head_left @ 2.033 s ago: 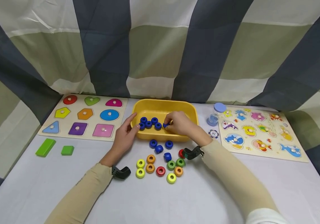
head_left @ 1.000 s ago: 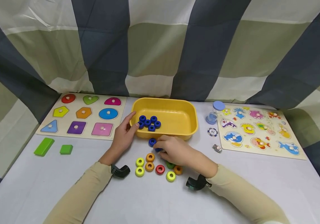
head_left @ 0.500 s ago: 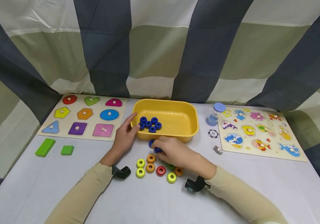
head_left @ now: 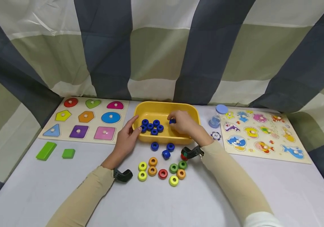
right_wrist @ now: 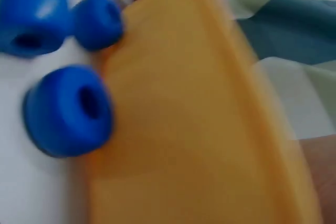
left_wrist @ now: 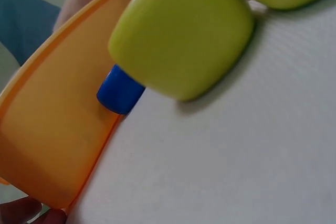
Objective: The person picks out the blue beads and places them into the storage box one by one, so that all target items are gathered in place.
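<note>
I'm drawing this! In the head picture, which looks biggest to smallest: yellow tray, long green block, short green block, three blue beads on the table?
Yellow tray
Long green block
Short green block
Three blue beads: they look about alike, so I won't rank them against each other.

The person stretches both arms forward, angled inward, tan sleeves (head_left: 233, 179) stopping short of the bare wrists (head_left: 110, 161). I see the left hand (head_left: 125, 137) with its thumb (head_left: 136, 130) and forefinger (head_left: 131, 120) spread apart, the fingers reaching forward. The right hand (head_left: 183, 122) reaches a little farther, back of the hand up, bent at the knuckles, thumb and fingers drawn into a pinch.
</note>
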### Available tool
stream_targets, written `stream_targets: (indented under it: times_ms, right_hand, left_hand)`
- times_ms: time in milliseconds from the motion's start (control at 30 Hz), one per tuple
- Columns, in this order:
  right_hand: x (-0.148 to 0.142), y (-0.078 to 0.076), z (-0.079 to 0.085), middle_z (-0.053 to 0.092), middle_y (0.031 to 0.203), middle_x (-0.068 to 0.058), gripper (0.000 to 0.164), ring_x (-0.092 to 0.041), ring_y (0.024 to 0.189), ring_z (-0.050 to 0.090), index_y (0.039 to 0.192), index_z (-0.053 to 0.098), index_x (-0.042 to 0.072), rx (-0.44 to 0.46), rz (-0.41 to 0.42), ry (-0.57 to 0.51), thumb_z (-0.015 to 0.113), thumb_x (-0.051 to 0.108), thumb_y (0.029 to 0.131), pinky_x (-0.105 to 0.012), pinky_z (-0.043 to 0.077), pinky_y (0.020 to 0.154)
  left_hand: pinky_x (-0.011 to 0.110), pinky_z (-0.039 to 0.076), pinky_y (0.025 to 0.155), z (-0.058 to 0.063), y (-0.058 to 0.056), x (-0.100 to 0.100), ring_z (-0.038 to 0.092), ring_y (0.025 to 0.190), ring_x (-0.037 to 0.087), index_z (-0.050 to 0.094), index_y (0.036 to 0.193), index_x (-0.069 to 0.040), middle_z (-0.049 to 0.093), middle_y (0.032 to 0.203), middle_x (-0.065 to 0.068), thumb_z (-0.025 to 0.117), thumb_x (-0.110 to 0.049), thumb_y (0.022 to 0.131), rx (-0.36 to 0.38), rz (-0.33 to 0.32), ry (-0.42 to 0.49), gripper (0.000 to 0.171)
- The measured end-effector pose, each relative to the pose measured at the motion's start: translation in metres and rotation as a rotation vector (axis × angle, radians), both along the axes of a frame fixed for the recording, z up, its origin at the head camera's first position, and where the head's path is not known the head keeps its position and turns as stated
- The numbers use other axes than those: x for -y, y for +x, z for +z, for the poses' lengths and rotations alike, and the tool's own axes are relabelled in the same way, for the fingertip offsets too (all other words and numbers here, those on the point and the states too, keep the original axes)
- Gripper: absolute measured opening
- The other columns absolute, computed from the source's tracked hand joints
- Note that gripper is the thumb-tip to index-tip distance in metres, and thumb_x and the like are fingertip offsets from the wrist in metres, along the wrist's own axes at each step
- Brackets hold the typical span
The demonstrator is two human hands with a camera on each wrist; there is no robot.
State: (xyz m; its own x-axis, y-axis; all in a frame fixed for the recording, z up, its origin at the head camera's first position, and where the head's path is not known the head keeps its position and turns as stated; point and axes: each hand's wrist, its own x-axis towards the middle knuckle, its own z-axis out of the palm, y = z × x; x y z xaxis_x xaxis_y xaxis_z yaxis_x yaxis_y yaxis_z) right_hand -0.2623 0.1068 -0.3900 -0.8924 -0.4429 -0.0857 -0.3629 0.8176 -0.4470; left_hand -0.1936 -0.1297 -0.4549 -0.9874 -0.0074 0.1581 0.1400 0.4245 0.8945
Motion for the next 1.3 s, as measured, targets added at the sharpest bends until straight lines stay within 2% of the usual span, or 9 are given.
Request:
stream_targets:
  times_ms: [133, 300, 433, 533, 700, 800, 900, 1067, 1300]
  right_hand:
    - [0.008, -0.001, -0.012, 0.067, 0.116, -0.012, 0.035, -0.025, 0.101, 0.059, 0.120, 0.066, 0.005, 0.047, 0.035, -0.008, 0.069, 0.008, 0.085, -0.042, 0.047, 0.097]
    - [0.012, 0.004, -0.011, 0.063, 0.126, -0.014, 0.045, -0.029, 0.114, 0.057, 0.131, 0.059, 0.008, 0.088, 0.027, -0.044, 0.068, 0.010, 0.087, -0.045, 0.043, 0.103]
    - [0.008, 0.020, -0.003, 0.063, 0.125, -0.016, 0.042, -0.032, 0.115, 0.058, 0.131, 0.059, 0.008, -0.028, -0.003, -0.077, 0.066, 0.017, 0.090, -0.047, 0.044, 0.102]
    - [0.003, 0.043, 0.007, 0.067, 0.115, -0.014, 0.033, -0.028, 0.097, 0.061, 0.121, 0.065, 0.007, -0.182, 0.023, -0.131, 0.066, 0.019, 0.090, -0.041, 0.050, 0.087]
    - [-0.005, 0.085, 0.016, 0.069, 0.094, -0.006, 0.016, -0.019, 0.077, 0.059, 0.102, 0.072, 0.008, -0.328, 0.219, -0.175, 0.069, 0.014, 0.086, -0.029, 0.051, 0.070]
    - [-0.008, 0.101, 0.008, 0.068, 0.093, -0.003, 0.017, -0.014, 0.077, 0.059, 0.102, 0.073, 0.010, -0.301, 0.345, -0.134, 0.071, 0.011, 0.084, -0.024, 0.052, 0.070]
    - [-0.007, 0.109, -0.006, 0.066, 0.099, -0.003, 0.022, -0.011, 0.081, 0.059, 0.107, 0.072, 0.010, -0.255, 0.411, -0.060, 0.072, 0.011, 0.085, -0.023, 0.053, 0.073]
    - [-0.005, 0.112, -0.022, 0.063, 0.102, -0.003, 0.021, -0.012, 0.089, 0.058, 0.107, 0.072, 0.010, -0.225, 0.410, -0.041, 0.071, 0.010, 0.086, -0.025, 0.053, 0.079]
    - [-0.005, 0.109, -0.023, 0.064, 0.100, -0.004, 0.019, -0.013, 0.088, 0.059, 0.104, 0.072, 0.009, -0.192, 0.388, -0.081, 0.072, 0.008, 0.085, -0.026, 0.054, 0.079]
  left_hand:
    - [0.033, 0.042, 0.085, 0.000, 0.000, 0.000, 0.048, 0.101, 0.021, 0.041, 0.148, -0.028, 0.052, 0.138, 0.004, 0.050, -0.030, 0.099, -0.002, -0.005, 0.004, 0.049]
    - [0.031, 0.042, 0.082, -0.001, 0.000, 0.000, 0.048, 0.099, 0.020, 0.041, 0.148, -0.028, 0.053, 0.135, 0.003, 0.050, -0.031, 0.100, -0.002, -0.004, 0.004, 0.049]
    - [0.032, 0.041, 0.083, -0.002, 0.001, -0.001, 0.048, 0.099, 0.021, 0.041, 0.148, -0.026, 0.053, 0.134, 0.005, 0.050, -0.029, 0.100, -0.008, -0.004, 0.000, 0.049]
    - [0.033, 0.043, 0.089, -0.002, 0.001, -0.001, 0.048, 0.104, 0.021, 0.042, 0.148, -0.025, 0.051, 0.141, 0.004, 0.050, -0.029, 0.099, -0.013, -0.007, 0.006, 0.049]
    - [0.032, 0.043, 0.089, -0.002, 0.000, 0.000, 0.048, 0.104, 0.020, 0.042, 0.147, -0.024, 0.050, 0.143, 0.004, 0.051, -0.028, 0.099, -0.031, -0.009, 0.008, 0.049]
    - [0.030, 0.041, 0.083, -0.002, 0.000, 0.001, 0.049, 0.099, 0.020, 0.042, 0.147, -0.024, 0.053, 0.138, 0.005, 0.051, -0.028, 0.099, -0.039, -0.003, -0.006, 0.049]
    - [0.029, 0.041, 0.081, 0.000, 0.000, 0.001, 0.048, 0.097, 0.020, 0.041, 0.148, -0.025, 0.055, 0.133, 0.006, 0.051, -0.028, 0.099, -0.031, 0.002, -0.013, 0.050]
    - [0.030, 0.041, 0.081, 0.001, 0.000, 0.001, 0.048, 0.098, 0.020, 0.040, 0.148, -0.026, 0.055, 0.132, 0.006, 0.050, -0.029, 0.099, -0.014, 0.004, -0.011, 0.050]
    - [0.029, 0.041, 0.081, 0.000, 0.000, 0.000, 0.048, 0.098, 0.019, 0.041, 0.148, -0.026, 0.054, 0.134, 0.006, 0.050, -0.029, 0.100, -0.021, -0.002, -0.006, 0.049]
